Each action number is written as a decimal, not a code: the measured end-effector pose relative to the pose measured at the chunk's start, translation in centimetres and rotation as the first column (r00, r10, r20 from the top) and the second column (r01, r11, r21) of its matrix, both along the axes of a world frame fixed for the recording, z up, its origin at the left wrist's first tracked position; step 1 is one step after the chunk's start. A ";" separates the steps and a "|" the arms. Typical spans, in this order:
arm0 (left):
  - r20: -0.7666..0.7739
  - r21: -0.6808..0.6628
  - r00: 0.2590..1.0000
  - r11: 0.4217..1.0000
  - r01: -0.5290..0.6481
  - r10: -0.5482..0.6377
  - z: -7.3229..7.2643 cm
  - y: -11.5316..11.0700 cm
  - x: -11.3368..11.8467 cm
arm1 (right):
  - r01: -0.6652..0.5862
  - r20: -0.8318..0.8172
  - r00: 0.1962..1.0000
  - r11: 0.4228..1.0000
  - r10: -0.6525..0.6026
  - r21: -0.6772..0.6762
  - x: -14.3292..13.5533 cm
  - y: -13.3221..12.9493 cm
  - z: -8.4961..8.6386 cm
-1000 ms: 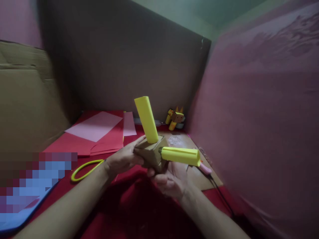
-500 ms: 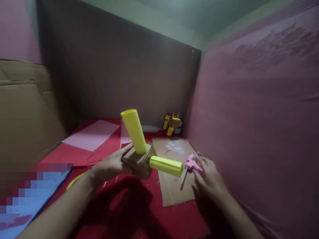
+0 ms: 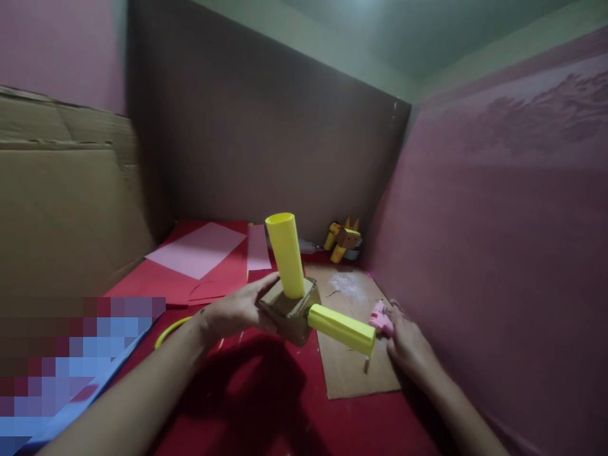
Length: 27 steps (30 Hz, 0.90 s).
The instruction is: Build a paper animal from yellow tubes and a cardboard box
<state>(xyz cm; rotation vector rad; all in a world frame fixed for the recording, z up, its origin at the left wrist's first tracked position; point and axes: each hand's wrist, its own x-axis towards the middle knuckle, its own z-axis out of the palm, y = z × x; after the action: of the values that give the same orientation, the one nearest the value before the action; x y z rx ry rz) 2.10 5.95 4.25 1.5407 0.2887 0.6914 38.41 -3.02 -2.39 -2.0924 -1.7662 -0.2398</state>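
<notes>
Head camera view is showing two bare hands at work above a red desk (image 3: 228,411). The left hand (image 3: 242,310) is grasping a small cardboard box (image 3: 289,320) from its left side, and the fingers are partly hiding behind it. This box is staying in the air, over the middle part of the desk, and a dark shadow is falling on the red surface below it. From its top face one yellow tube (image 3: 287,256) is standing nearly upright, leaning a little to the left, and its open end is facing up. Another yellow tube (image 3: 342,329) is sticking out from the right side of the box, sloping slightly down.

The right hand (image 3: 411,342) is being at a pink glue gun (image 3: 381,320), near the right edge of the desk; the hand itself is covering its fingers, so I cannot tell if they are closing around the handle. Under the gun, a flat cardboard sheet (image 3: 351,377) is lying along that edge, bearing a whitish patch (image 3: 349,286) in its far part. At the far right corner, a small animal figure (image 3: 344,239) is standing. Toward the far left corner, a pink sheet (image 3: 199,250) is lying on red sheets (image 3: 166,278).
</notes>
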 end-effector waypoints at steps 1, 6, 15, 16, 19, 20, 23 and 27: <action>0.006 -0.028 1.000 1.000 0.007 -0.007 0.0 0.0 -0.1 | -0.014 -0.041 0.999 0.999 0.016 0.035 0.2 0.0 0.0; 0.053 -0.136 0.994 0.986 0.102 -0.095 -0.4 0.5 -0.6 | 0.075 -0.393 0.920 0.980 0.002 0.182 0.1 -1.4 2.1; 0.057 -0.195 0.974 0.954 0.227 -0.220 -0.9 0.8 -1.0 | -0.129 -0.777 -0.082 0.766 0.624 0.629 -8.9 -2.8 12.4; 0.062 -0.190 0.971 0.952 0.239 -0.231 -0.8 0.7 -1.1 | -0.181 -0.775 -0.102 0.754 0.624 0.631 -9.9 -2.5 12.8; 0.062 -0.186 0.972 0.955 0.232 -0.225 -0.6 0.7 -1.2 | -0.332 -0.777 -0.070 0.719 0.626 0.610 -12.0 -1.6 12.5; 0.057 -0.193 0.976 0.957 0.217 -0.210 -0.7 0.7 -1.3 | -0.365 -0.772 -0.033 0.711 0.635 0.600 -12.4 -1.3 12.2; 0.048 -0.215 0.983 0.959 0.183 -0.177 -1.2 1.0 -1.5 | -0.409 -0.777 0.138 0.750 0.614 0.520 -13.0 -1.0 11.4; 0.042 -0.229 0.980 0.953 0.198 -0.194 -1.6 1.3 -1.7 | -0.419 -0.748 0.274 0.775 0.604 0.472 -13.8 -1.0 11.4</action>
<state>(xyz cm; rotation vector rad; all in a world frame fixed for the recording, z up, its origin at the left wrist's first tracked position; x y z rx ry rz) 0.44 7.29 2.66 1.3174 0.1913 0.4969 24.65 -4.05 8.98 -0.9726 -1.4865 0.7457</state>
